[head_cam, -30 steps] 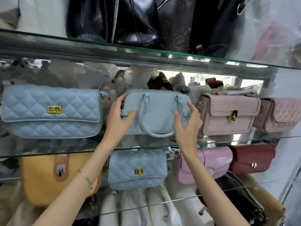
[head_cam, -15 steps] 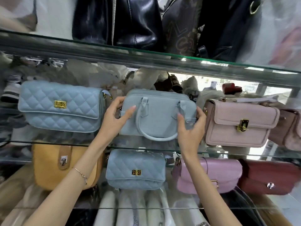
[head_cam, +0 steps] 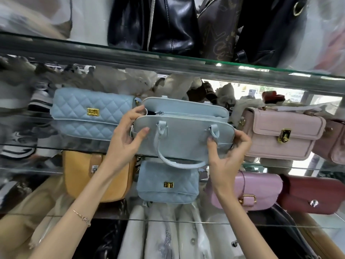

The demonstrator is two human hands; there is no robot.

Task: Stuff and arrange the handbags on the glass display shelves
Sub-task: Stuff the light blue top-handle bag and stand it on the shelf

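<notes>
While the left hand (head_cam: 127,141) grips the pale blue handbag (head_cam: 183,136), its fingertips cover the zip's end, and the right hand (head_cam: 226,154) hides the bag's other end behind curled fingers. Whether the base touches the glass shelf (head_cam: 270,164) cannot be told. Room is tight: a quilted blue bag (head_cam: 89,113) lies just outside the left hand, a pink bag (head_cam: 281,133) just outside the right, and the upper shelf (head_cam: 112,55) runs above both. Between the 2 hands sits the handbag, thumbs on its front, its handle hanging below the shelf edge.
</notes>
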